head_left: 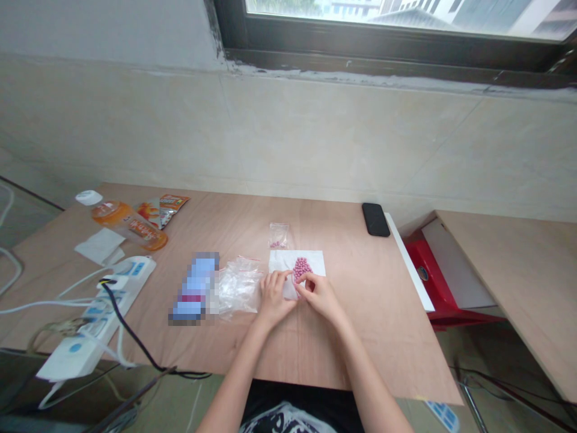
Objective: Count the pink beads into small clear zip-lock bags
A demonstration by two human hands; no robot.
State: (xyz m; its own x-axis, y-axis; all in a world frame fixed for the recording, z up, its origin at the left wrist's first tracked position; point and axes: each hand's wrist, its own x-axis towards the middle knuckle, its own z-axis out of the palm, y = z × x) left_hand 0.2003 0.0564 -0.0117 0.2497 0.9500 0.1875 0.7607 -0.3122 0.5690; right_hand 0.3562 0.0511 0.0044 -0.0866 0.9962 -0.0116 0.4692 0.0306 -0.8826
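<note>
Pink beads [302, 266] lie in a cluster on a sheet of white paper [278, 258] in the middle of the table. My left hand [274, 296] rests on the paper's left edge, palm down, its fingers stretched forward and its thumb apart, pointing toward the right hand. Just below the beads is my right hand [321, 294], thumb and index finger pinched together; whatever is between them is too small to make out. A small clear zip bag [278, 234] with a few pink beads lies behind the paper. Left of my left hand is a pile of clear plastic bags [238, 287].
A pixelated blue rectangular object [196, 288] lies left of the bags. Farther left are a power strip [101, 313] with cables, an orange drink bottle [130, 224], a tissue [100, 245] and a snack packet [173, 207]. A black phone [375, 219] lies at the back right.
</note>
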